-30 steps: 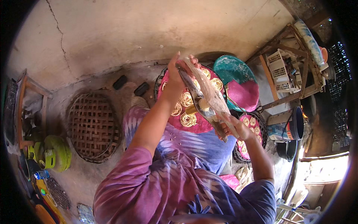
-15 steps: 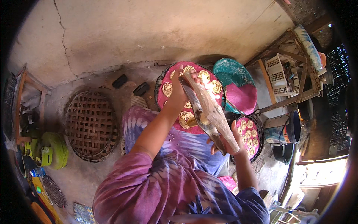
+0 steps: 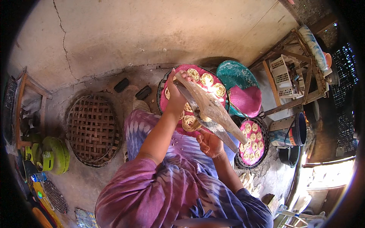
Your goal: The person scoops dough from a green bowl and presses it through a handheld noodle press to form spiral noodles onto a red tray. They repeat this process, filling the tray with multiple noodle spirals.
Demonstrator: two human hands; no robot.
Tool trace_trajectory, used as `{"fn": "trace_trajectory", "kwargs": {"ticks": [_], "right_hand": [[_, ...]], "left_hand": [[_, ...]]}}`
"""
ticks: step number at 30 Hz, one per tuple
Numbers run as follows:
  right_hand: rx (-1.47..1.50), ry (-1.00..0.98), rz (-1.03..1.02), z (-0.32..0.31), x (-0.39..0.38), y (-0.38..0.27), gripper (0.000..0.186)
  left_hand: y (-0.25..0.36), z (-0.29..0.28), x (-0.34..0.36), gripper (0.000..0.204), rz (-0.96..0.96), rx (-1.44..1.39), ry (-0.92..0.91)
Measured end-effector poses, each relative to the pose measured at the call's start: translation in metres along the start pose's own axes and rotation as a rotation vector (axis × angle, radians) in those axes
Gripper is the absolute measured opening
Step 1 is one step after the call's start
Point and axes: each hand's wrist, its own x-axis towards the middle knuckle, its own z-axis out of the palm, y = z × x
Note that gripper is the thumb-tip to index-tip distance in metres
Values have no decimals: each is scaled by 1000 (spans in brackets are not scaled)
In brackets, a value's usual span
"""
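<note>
Wooden tool [image 3: 218, 108]: held above the tray [image 3: 161, 91]; probably stiff, fairly heavy. Left hand [image 3: 176, 93]: wrapped around the end over the tray. Right hand [image 3: 211, 145]: half-curled by the tray's near edge; any hold cannot be told. Best grip: both ends.

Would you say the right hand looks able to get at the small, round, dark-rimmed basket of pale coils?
Probably yes: the right hand looks empty, and the basket lies uncovered to its right, although the lower ends of the long, brown wooden tool in the left hand slant between them.
</note>
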Motion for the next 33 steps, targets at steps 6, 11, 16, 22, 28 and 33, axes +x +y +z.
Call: {"fn": "trace_trajectory", "kwargs": {"ticks": [6,11,16,22,28,33], "right_hand": [[-1769,367,-405,22,5,4,51],[-1012,217,-4,55,-32,-59,60],[-854,220,103,82,-86,-112,82],[-1205,559,239,96,-88,-124,74],[-1207,401,164,104,-97,-122,69],[-1448,634,81,115,-104,-131,66]], "left_hand": [[10,30,12,32,30,40,-26],[9,63,22,49,-147,2,-205],[-39,51,45,76,-294,223,-63],[-79,-4,35,52,-238,171,370],[-69,4,33,47,-199,126,198],[-81,24,29,45,-122,134,180]]}}
